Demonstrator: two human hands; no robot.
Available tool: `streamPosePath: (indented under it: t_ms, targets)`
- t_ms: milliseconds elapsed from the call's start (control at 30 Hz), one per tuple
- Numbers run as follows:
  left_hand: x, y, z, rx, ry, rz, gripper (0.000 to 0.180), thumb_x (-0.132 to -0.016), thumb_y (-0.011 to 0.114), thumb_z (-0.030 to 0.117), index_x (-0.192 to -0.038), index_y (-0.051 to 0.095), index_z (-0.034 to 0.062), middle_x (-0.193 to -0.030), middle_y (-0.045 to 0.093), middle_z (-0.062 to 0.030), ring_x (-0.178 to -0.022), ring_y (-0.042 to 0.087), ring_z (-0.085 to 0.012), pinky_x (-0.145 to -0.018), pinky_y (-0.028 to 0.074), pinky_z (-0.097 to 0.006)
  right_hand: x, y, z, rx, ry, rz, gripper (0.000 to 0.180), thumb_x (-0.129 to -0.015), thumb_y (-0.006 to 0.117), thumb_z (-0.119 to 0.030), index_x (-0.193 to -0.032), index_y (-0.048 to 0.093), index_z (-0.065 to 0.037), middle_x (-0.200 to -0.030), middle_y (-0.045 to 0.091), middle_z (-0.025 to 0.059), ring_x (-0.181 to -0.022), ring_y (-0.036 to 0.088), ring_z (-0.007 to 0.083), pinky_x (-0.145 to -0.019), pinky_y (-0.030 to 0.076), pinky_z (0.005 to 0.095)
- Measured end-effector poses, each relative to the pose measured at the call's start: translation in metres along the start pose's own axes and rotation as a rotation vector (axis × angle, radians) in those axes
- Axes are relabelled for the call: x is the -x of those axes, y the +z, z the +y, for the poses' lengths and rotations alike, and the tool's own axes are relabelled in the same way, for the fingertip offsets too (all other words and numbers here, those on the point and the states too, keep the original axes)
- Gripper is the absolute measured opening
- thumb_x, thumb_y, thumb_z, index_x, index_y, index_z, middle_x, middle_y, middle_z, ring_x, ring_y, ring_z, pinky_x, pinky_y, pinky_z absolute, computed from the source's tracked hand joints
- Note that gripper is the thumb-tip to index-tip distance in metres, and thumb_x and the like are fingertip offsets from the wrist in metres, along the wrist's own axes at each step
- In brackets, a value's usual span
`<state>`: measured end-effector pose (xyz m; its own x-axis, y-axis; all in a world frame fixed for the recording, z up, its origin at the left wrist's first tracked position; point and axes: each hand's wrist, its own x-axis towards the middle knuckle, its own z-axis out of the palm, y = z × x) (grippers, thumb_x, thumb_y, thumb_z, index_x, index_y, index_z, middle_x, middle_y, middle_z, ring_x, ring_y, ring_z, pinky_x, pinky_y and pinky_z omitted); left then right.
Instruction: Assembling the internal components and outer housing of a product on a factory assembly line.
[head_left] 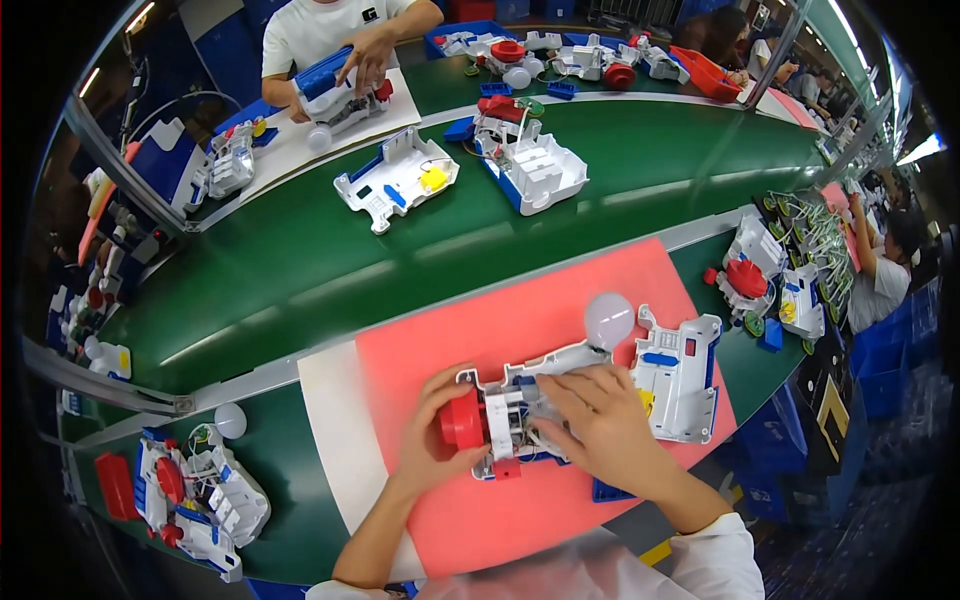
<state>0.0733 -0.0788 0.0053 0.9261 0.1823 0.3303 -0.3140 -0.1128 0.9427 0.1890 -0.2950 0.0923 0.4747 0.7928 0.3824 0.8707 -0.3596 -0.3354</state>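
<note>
Assembly [500, 415], one: white open shell, lying on the pink mat [480, 530] over the green desk [280, 430]. Red round cap [462, 420] is covering its left end; grey and blue parts are showing inside. Left hand [418, 445] is gripping the capped end; right hand [608, 425] is resting bent fingers inside, whether gripping I cannot tell.

Over one pink mat [480, 530] are two hands [425, 432] [605, 425], one assembly [503, 425], one shell [688, 385].
</note>
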Motion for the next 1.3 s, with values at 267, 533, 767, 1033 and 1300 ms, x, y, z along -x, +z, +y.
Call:
streamPosePath:
  t_ms: [267, 533, 767, 1033, 1300]
  targets:
    - [0.015, 0.011, 0.009, 0.048, 0.102, 0.004, 0.093, -0.067, 0.089, 0.017, -0.146, 0.040, 0.0118, -0.148, 0.040, -0.0245, -0.138, 0.041, -0.0402, -0.110, 0.038, -0.052, 0.014, 0.025, -0.001, -0.258, 0.060, 0.149, 0.050, -0.075, 0.079, -0.008, -0.123, 0.065, -0.001, -0.092, 0.068, 0.0097, -0.080, 0.062, 0.0252, -0.074, 0.045, 0.0362]
    - [0.003, 0.011, 0.013, -0.052, 0.015, -0.008, 0.070, -0.070, 0.084, 0.006, -0.133, 0.055, 0.0063, -0.146, 0.040, -0.0199, -0.135, 0.043, -0.0364, -0.111, 0.038, -0.047, 0.004, 0.020, 0.014, -0.291, 0.197, 0.018, 0.042, -0.078, 0.079, -0.013, -0.118, 0.068, -0.005, -0.100, 0.068, 0.0113, -0.085, 0.061, 0.0284, -0.078, 0.047, 0.0392]
    - [-0.026, -0.007, 0.022, 0.124, -0.463, 0.125, 0.063, -0.081, 0.076, 0.005, -0.138, 0.051, 0.0051, -0.136, 0.055, -0.0141, -0.135, 0.045, -0.0270, -0.111, 0.038, -0.039, 0.008, -0.044, 0.059, -0.129, 0.330, 0.236, 0.035, -0.079, 0.077, -0.010, -0.112, 0.069, -0.003, -0.116, 0.067, 0.0135, -0.109, 0.061, 0.0325, -0.094, 0.046, 0.0409]
    - [-0.028, 0.017, 0.064, -0.682, -0.070, 0.257, 0.048, -0.084, 0.069, 0.006, -0.131, 0.059, 0.0005, -0.139, 0.056, -0.0172, -0.131, 0.051, -0.0331, -0.108, 0.041, -0.042, 0.103, -0.062, 0.103, 0.036, 0.838, 0.242, 0.066, -0.082, 0.079, -0.024, -0.136, 0.052, 0.003, -0.117, 0.061, 0.0213, -0.107, 0.059, 0.0370, -0.093, 0.047, 0.0414]
    - [-0.014, 0.096, 0.074, -1.120, 0.140, -0.149, 0.050, -0.081, 0.064, -0.004, -0.131, 0.057, -0.0039, -0.139, 0.049, -0.0257, -0.127, 0.052, -0.0398, -0.101, 0.046, -0.046, 0.078, -0.029, 0.019, 0.028, 0.333, 0.104, 0.055, -0.078, 0.075, -0.009, -0.129, 0.057, -0.001, -0.103, 0.063, 0.0160, -0.094, 0.062, 0.0331, -0.082, 0.050, 0.0412]
